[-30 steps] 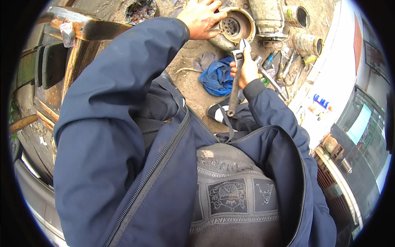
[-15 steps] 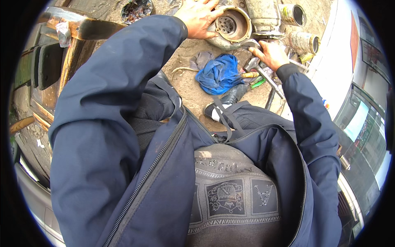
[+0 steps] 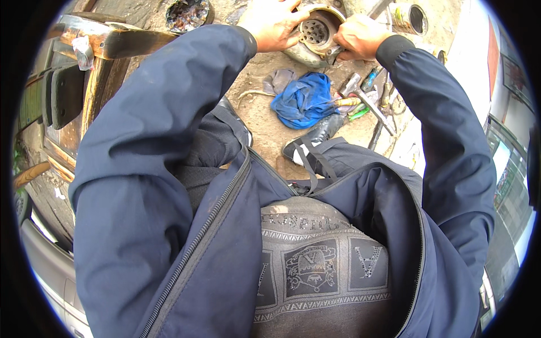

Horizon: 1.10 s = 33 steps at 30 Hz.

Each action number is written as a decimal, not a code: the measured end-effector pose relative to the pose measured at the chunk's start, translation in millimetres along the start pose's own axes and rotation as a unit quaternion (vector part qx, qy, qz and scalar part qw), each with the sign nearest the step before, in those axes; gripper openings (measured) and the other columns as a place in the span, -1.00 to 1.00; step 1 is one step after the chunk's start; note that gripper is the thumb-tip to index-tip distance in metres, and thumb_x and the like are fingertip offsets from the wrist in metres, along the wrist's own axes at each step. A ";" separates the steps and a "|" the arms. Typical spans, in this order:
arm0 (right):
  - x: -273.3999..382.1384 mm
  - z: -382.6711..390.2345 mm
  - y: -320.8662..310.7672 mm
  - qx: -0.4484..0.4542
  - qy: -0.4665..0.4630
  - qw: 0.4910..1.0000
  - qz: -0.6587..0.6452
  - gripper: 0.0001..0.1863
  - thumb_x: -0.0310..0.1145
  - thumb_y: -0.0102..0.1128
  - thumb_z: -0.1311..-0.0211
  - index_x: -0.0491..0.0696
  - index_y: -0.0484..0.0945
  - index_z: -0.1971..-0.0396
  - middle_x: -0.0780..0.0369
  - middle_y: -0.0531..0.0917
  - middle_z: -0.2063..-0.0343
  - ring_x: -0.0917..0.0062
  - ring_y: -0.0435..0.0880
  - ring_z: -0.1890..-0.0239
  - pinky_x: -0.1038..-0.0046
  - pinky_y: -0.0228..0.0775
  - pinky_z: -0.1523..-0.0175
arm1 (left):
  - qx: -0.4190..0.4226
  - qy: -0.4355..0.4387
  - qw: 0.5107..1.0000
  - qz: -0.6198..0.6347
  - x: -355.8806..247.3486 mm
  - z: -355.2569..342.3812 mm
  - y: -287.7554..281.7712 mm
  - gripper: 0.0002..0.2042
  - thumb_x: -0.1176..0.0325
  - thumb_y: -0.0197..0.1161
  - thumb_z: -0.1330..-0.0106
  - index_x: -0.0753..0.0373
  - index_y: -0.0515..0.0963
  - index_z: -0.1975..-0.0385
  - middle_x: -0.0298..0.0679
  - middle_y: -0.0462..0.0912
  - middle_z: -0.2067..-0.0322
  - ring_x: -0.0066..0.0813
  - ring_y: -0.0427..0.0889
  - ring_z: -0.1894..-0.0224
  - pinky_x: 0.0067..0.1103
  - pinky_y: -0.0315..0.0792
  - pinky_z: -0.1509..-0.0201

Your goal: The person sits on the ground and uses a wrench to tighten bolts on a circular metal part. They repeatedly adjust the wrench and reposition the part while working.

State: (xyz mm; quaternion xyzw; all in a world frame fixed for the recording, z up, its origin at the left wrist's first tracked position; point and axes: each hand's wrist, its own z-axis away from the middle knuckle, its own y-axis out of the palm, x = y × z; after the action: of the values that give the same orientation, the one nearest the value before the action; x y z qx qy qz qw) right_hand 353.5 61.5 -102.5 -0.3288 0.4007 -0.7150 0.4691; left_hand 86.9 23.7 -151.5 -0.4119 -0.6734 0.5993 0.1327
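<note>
A round, worn metal housing (image 3: 304, 54) with a perforated, strainer-like inside (image 3: 314, 32) sits on the ground ahead. My left hand (image 3: 269, 25) lies against its left side, thumb and fingers spread along the rim. At the right rim my right hand (image 3: 360, 36) is closed on a wrench, whose grey bar-like handle (image 3: 378, 8) sticks up past the fist. The fist hides the wrench's middle, and its end at the rim shows only in part. Below the housing lie a crumpled blue cloth (image 3: 302, 100) and a hammer (image 3: 369, 101).
Several hand tools (image 3: 385, 90) lie right of the cloth, near my shoe (image 3: 315, 135). An open can (image 3: 416, 19) lies at the upper right, and a round tub of dark bits (image 3: 187, 14) stands at the upper left. A wooden chair-like frame (image 3: 101, 39) is on the left.
My right hand has moved up and left to the housing's rim, swinging the wrench handle from lower right to upward. The left hand stays on the housing.
</note>
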 end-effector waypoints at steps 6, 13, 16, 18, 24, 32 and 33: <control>6.9 27.9 44.8 0.044 0.198 0.973 -0.109 -0.36 0.33 0.21 -0.27 -0.06 0.69 0.38 0.00 0.70 0.48 0.04 0.73 0.34 0.05 0.53 0.20 | -0.008 -0.011 1.000 -0.022 -2.0 0.3 4.9 -0.36 0.10 0.38 -0.09 0.16 0.50 -0.22 -0.11 0.57 0.06 -0.06 0.52 -0.06 -0.06 0.41 0.04; 90.5 30.7 78.9 -0.043 0.492 0.704 -0.510 -0.22 0.41 0.02 -0.37 -0.15 0.68 0.36 -0.01 0.70 0.47 0.30 0.74 0.38 0.22 0.54 0.23 | -0.029 -0.028 0.997 -0.060 -4.6 0.6 9.4 -0.37 0.06 0.32 -0.16 0.15 0.49 -0.26 -0.08 0.59 0.02 -0.05 0.54 -0.07 -0.01 0.41 0.01; 154.6 -16.8 68.9 -0.197 0.584 0.194 -0.763 -0.39 0.35 0.02 -0.44 0.02 0.51 0.31 0.26 0.50 0.64 0.55 0.41 0.64 0.42 0.29 0.51 | -0.033 -0.029 0.998 -0.055 -4.2 0.5 12.2 -0.35 0.06 0.32 -0.16 0.14 0.47 -0.29 -0.07 0.60 0.01 -0.05 0.54 -0.08 0.00 0.39 -0.02; 174.2 -59.0 65.4 -0.327 0.481 -0.023 -0.813 -0.39 0.37 0.01 -0.44 0.03 0.41 0.19 0.26 0.41 0.63 0.57 0.31 0.66 0.44 0.18 0.55 | -0.055 -0.023 0.998 -0.038 -4.9 2.7 12.9 -0.34 0.07 0.32 -0.16 0.14 0.46 -0.30 -0.07 0.59 0.01 -0.04 0.53 -0.09 0.00 0.39 -0.04; 172.5 -68.3 70.8 -0.354 0.462 -0.020 -0.813 -0.40 0.39 0.00 -0.42 0.07 0.40 0.20 0.24 0.47 0.58 0.53 0.35 0.65 0.40 0.27 0.53 | -0.060 -0.021 0.998 -0.023 -4.1 2.8 9.4 -0.34 0.10 0.32 -0.16 0.14 0.45 -0.31 -0.06 0.59 0.02 -0.01 0.53 -0.07 -0.03 0.38 -0.05; 146.1 10.9 79.8 -0.282 0.544 0.312 -0.726 -0.43 0.22 0.06 -0.49 -0.10 0.52 0.22 0.24 0.58 0.62 0.62 0.41 0.72 0.52 0.25 0.64 | -0.035 -0.008 0.999 -0.026 -6.7 -3.3 6.8 -0.34 0.11 0.35 -0.11 0.12 0.48 -0.29 -0.07 0.57 0.01 -0.04 0.50 -0.09 0.05 0.34 -0.05; 133.5 26.8 80.4 -0.252 0.545 0.372 -0.708 -0.42 0.22 0.08 -0.48 -0.11 0.53 0.18 0.23 0.60 0.59 0.61 0.45 0.70 0.52 0.30 0.59 | -0.039 -0.004 0.999 -0.033 -7.4 -3.9 6.4 -0.33 0.11 0.35 -0.11 0.12 0.47 -0.30 -0.07 0.57 0.02 -0.05 0.50 -0.09 0.07 0.33 -0.05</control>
State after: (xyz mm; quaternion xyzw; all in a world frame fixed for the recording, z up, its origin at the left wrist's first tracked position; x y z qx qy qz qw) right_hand 363.1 -89.6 -148.4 -0.1340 0.3519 -0.6763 -0.6331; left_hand 96.6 20.8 -154.0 -0.3917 -0.7100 0.5696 0.1338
